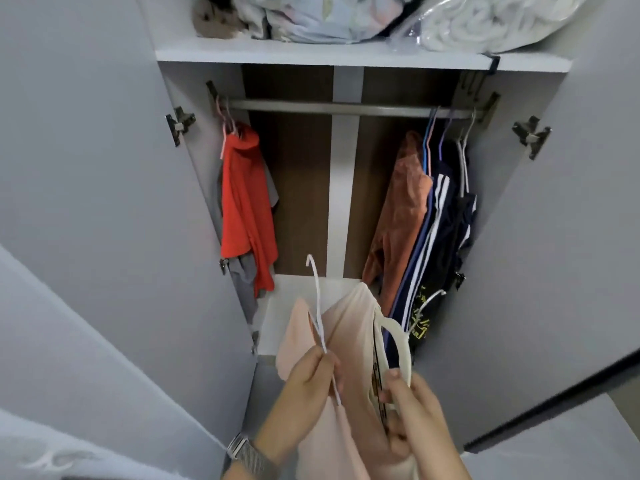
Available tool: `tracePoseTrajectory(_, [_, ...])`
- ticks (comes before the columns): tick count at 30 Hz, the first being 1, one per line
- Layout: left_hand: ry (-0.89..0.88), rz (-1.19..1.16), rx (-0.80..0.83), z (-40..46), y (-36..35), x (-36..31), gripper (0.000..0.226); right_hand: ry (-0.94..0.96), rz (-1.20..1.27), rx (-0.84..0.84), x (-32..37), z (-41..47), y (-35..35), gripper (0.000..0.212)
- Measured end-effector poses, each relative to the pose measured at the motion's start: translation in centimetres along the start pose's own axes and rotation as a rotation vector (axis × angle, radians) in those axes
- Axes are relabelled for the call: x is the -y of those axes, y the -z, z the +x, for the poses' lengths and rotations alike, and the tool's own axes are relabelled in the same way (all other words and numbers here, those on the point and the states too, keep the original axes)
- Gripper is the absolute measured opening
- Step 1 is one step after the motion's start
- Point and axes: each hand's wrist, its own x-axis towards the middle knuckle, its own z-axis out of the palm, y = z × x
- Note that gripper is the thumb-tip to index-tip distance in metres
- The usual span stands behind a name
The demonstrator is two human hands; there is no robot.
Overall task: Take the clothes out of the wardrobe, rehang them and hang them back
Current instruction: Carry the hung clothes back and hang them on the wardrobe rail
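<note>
Before the open wardrobe (346, 55), your left hand (304, 382) pinched a thin white hanger (318, 306) while your right hand (412, 403) gripped the peach garment (349, 327), ready for rehanging.

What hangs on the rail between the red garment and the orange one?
Nothing: in the head view the rail is bare between the red garment and the orange garment.

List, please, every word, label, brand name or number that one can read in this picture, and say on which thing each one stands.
No text can be read.
Yellow print on the dark garment low on the right: too blurred to read.
Dark and orange print on the pale garment held in the hands: mostly hidden, unreadable.
White stripes on the navy garment: a pattern, no letters.
</note>
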Motion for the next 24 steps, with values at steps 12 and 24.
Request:
tracePoseTrajectory(12, [-0.055,0.018,-0.194,17.8,9.3,-4.8,0.026,0.016,0.011,0.120,8.3,16.0,-10.6,0.033])
tracePoseTrajectory(24, [-0.088,-0.054,-0.367,30.0,17.1,-10.6,0.025,0.068,0.022,0.113,16.3,26.3,-16.3,0.006])
